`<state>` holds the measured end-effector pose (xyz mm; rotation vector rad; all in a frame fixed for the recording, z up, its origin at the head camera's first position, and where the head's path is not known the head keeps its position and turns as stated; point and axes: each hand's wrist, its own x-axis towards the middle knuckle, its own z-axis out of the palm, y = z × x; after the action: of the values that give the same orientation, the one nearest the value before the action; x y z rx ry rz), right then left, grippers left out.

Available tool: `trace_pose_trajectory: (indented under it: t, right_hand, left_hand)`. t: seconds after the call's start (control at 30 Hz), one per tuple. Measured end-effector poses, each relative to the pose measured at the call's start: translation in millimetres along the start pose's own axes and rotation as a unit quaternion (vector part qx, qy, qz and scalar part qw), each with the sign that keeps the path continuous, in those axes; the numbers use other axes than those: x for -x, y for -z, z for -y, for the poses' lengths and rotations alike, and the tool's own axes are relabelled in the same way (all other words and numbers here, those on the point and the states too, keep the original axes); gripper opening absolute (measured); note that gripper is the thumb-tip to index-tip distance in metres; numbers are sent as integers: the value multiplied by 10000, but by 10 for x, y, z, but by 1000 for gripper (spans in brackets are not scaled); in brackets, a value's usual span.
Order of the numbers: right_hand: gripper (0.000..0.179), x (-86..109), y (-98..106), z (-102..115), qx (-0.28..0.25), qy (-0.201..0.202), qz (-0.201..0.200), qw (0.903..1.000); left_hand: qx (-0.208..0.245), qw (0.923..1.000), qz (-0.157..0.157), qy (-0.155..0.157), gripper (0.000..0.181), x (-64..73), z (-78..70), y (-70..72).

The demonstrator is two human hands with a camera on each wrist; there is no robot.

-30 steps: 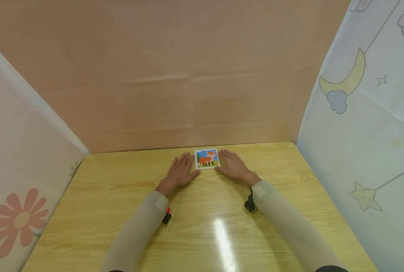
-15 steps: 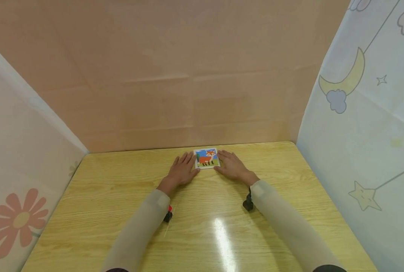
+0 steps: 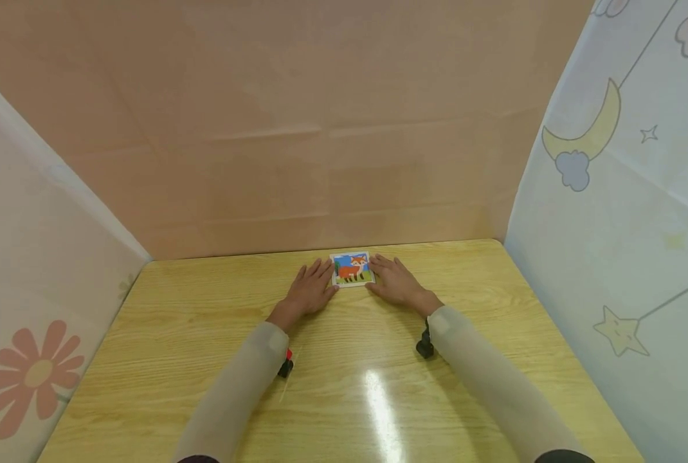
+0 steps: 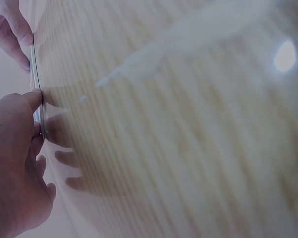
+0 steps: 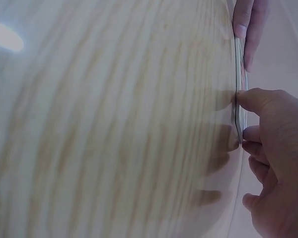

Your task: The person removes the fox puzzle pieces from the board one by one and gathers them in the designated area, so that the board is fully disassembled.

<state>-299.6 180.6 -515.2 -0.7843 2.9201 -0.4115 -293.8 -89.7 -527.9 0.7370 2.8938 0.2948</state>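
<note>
A small square fox picture puzzle point(image 3: 352, 269) in a white frame lies flat by the table's far edge. My left hand point(image 3: 309, 288) is at its left side with fingers extended and thumb at the near left corner. Mirroring it, my right hand point(image 3: 398, 283) has fingertips at the right edge and the thumb by the near right corner. From the left wrist view, the puzzle shows edge-on as a thin strip point(image 4: 37, 74), with the left thumb point(image 4: 34, 99) touching it. Likewise in the right wrist view, the right thumb point(image 5: 248, 100) touches the strip.
The glossy wood-grain table point(image 3: 205, 360) reflects a bright light. A brown-orange sheet point(image 3: 321, 128) rises behind it, with printed white sheets point(image 3: 616, 257) along both sides. Black wrist cameras point(image 3: 425, 344) hang under the sleeves.
The right fingertips have moved slightly left, up to the puzzle's right edge. The puzzle has shifted a trace toward the far edge; the left hand has barely moved.
</note>
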Motion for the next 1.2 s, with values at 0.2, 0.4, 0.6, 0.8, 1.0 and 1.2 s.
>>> trace_pose_trajectory:
  t: [0.2, 0.4, 0.6, 0.8, 1.0, 1.2]
  right_hand:
    - [66, 48, 11, -8, 126, 215, -67, 9997]
    - [65, 117, 23, -4, 220, 440, -102, 9987]
    - [63, 180, 7, 1, 136, 605, -106, 9980]
    - [64, 261, -3, 24, 52, 647, -34, 9979]
    - [63, 337, -3, 65, -20, 662, -85, 9978]
    - [62, 412, -12, 96, 17, 717, -84, 9974]
  left_hand:
    - [223, 9997, 18, -82, 69, 36, -6, 34]
    - [232, 9994, 48, -239, 69, 91, -3, 51]
    - [223, 9987, 16, -449, 68, 155, -6, 55]
    - [318, 9977, 17, -601, 67, 234, -23, 72]
    - [286, 9970, 34, -715, 66, 307, -41, 80]
    - [231, 9965, 107, -795, 67, 389, -55, 71]
